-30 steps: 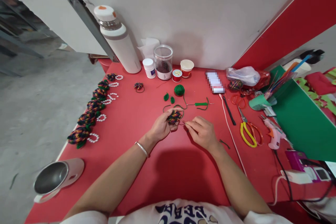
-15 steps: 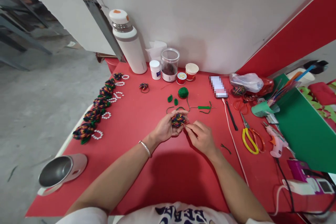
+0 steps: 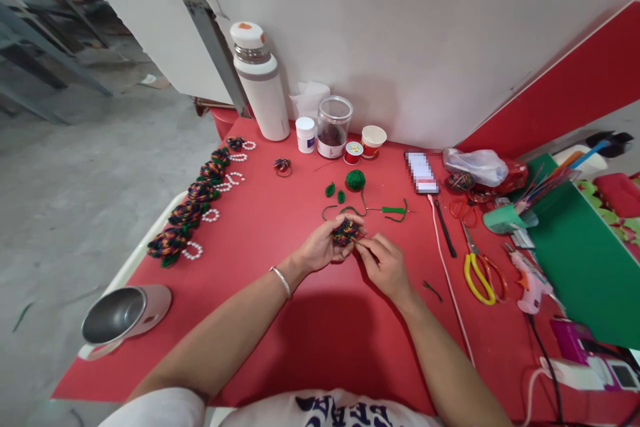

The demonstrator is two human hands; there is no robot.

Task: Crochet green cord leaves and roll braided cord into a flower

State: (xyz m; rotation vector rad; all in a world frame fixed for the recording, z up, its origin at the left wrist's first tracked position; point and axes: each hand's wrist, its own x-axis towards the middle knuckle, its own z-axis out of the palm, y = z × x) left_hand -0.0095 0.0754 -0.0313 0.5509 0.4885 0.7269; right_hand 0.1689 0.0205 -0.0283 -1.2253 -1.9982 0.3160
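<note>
My left hand (image 3: 323, 243) is wrapped round a small multicoloured crocheted yarn piece (image 3: 344, 233), held just above the red table. At the piece's right edge, my right hand (image 3: 385, 263) pinches thumb and forefinger together; what lies between them is too small to make out. Just beyond the hands are a green yarn ball (image 3: 355, 179), two small green crocheted leaves (image 3: 330, 189) and a green-handled crochet hook (image 3: 393, 210) with green yarn trailing about it.
Along the left edge runs a row of multicoloured yarn pieces (image 3: 186, 214) with white bead loops (image 3: 211, 215). A steel mug (image 3: 155, 307) stands nearer. Behind are a white thermos (image 3: 265, 93) and a clear jar (image 3: 334, 127). Yellow-handled scissors (image 3: 477, 280), a glue gun (image 3: 535, 287) and a phone (image 3: 423, 173) lie right.
The camera view has shifted slightly, so everything appears a little further right. My left hand still holds the yarn piece, and my right fingers stay pinched at its edge.
</note>
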